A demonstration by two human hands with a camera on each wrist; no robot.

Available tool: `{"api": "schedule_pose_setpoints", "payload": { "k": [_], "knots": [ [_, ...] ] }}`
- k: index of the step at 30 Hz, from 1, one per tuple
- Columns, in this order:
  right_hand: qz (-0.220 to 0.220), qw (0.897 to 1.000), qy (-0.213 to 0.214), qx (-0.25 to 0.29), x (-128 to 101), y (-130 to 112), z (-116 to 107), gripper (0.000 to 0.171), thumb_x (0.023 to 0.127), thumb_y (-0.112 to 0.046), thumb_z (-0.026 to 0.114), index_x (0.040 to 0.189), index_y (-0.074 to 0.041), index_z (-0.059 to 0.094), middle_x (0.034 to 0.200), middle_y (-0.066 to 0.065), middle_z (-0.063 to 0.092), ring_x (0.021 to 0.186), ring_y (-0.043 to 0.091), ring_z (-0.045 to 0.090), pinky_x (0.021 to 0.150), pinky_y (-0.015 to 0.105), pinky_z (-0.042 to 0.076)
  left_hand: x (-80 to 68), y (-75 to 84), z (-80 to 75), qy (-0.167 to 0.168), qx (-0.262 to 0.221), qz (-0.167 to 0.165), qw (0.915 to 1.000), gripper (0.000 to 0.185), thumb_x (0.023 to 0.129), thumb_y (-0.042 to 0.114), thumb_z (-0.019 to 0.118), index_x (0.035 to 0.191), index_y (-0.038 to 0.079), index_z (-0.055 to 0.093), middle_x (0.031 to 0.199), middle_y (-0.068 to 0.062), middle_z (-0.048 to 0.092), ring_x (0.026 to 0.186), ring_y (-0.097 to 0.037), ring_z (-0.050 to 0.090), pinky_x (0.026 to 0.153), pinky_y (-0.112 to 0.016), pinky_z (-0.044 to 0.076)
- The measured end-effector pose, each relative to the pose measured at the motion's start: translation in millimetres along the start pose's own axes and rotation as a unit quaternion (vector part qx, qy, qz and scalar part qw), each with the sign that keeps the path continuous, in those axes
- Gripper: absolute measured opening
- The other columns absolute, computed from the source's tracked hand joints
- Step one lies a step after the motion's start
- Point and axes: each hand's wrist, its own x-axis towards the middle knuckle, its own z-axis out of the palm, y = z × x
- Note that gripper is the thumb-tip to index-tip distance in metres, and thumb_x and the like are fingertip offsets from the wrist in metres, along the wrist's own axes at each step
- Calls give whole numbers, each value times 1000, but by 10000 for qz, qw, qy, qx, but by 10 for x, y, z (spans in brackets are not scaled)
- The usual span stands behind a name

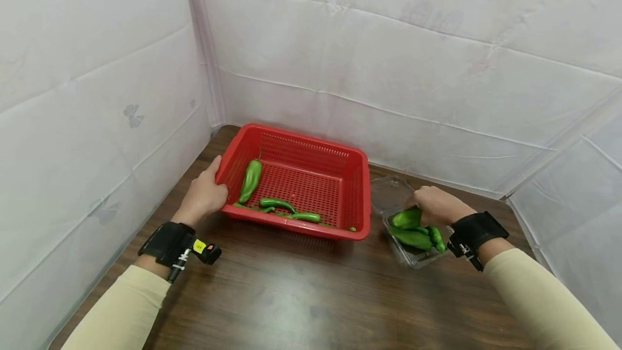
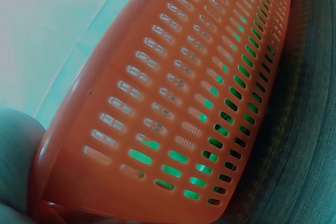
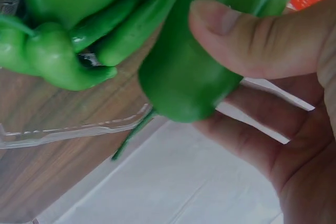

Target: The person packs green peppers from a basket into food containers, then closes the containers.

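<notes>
A red perforated basket [image 1: 362, 188] sits on the dark wooden table and holds three green peppers [image 1: 250, 180]. My left hand [image 1: 204, 193] rests against the basket's left rim, fingers straight along it; the left wrist view shows the basket's wall [image 2: 173, 93] close up. To the right, a clear plastic tray [image 1: 389, 193] holds several green peppers [image 1: 413, 238]. My right hand [image 1: 434, 204] grips one green pepper [image 1: 407, 217] over that tray; in the right wrist view the thumb [image 3: 247, 40] presses on this pepper [image 3: 184, 82].
White sheeted walls [image 1: 389, 69] close in the table on the left, back and right. Bare wooden tabletop [image 1: 301, 290] stretches in front of the basket towards me.
</notes>
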Motion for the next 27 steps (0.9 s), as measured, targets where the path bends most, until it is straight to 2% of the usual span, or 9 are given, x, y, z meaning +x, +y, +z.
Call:
{"api": "schedule_pose_setpoints", "payload": {
  "k": [4,9,13,16,19,24,27],
  "knots": [
    [32,9997,186,-164,-41,-20,62,46,70,21,68,97,-15,79,89,-3,75,72,8,58,62,25,45,-1,7,1,-10,-47,-26,10000,81,99,10,39,168,14,-1,151,-35,47,122,-43,54,92,-53,51],
    [-138,9977,471,-464,-91,-28,152,45,73,20,65,102,-13,77,98,2,75,80,18,69,66,33,54,-5,15,-3,-55,-106,-36,9999,80,100,10,39,168,13,-2,152,-35,45,124,-44,53,96,-57,51],
    [-124,9947,703,-745,-112,-26,224,34,76,9,80,97,-15,68,97,4,69,79,19,65,66,36,52,-11,11,-6,-58,-103,-34,9999,80,100,10,39,168,13,-1,152,-35,45,125,-44,53,97,-57,51],
    [-65,9912,829,-1034,-138,-14,304,40,73,-4,91,99,-13,61,101,7,66,86,23,67,69,39,54,-8,6,0,-54,-139,-39,9999,80,99,10,39,168,13,-1,152,-35,45,125,-45,53,97,-57,51],
    [-112,9867,931,-1325,-168,11,392,50,70,-10,94,108,-8,62,111,16,68,103,36,70,80,48,59,-3,6,6,-55,-148,-56,9999,80,99,10,39,168,13,-2,152,-35,44,126,-45,53,97,-57,51],
    [-229,9839,942,-1503,-219,44,452,65,67,-16,96,122,-1,65,128,27,66,120,48,64,96,55,56,-7,10,2,-38,-81,-31,10000,80,100,10,39,168,13,-1,152,-35,45,125,-44,53,96,-56,51],
    [-275,9878,923,-1223,-227,52,435,56,68,-10,96,115,-4,67,120,19,66,114,41,67,97,54,56,-11,6,-11,-16,-16,8,10000,80,99,11,38,168,13,-1,151,-35,46,124,-44,54,95,-55,51]
  ]
}}
